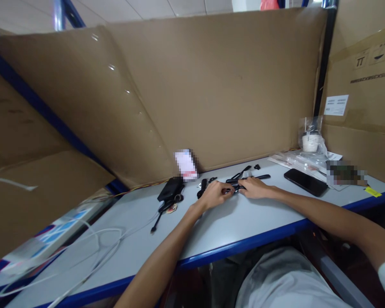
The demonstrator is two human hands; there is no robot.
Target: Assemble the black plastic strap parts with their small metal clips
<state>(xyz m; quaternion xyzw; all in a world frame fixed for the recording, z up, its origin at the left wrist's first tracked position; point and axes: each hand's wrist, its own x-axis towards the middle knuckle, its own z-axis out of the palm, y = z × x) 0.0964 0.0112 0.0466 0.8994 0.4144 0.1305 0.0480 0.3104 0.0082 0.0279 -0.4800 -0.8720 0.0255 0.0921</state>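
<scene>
My left hand [215, 193] is closed in a pinch over the table, its fingertips at a small dark piece that is mostly hidden. Facing it, my right hand [254, 188] has its fingers bent around the same spot, and what they grip does not show clearly. Around both hands lie slim black parts: a long black strip [262, 176] beyond the right hand, a black folded piece [242, 172] behind the fingers, and a short black part [202, 187] by the left hand.
A black box-shaped device with a cable [170, 189] lies to the left. A lit phone [186, 164] leans against the cardboard wall [211, 94]. On the right are a dark phone [305, 182], plastic bags and a cup [309, 142]. White cables [105, 252] cross the table's left side.
</scene>
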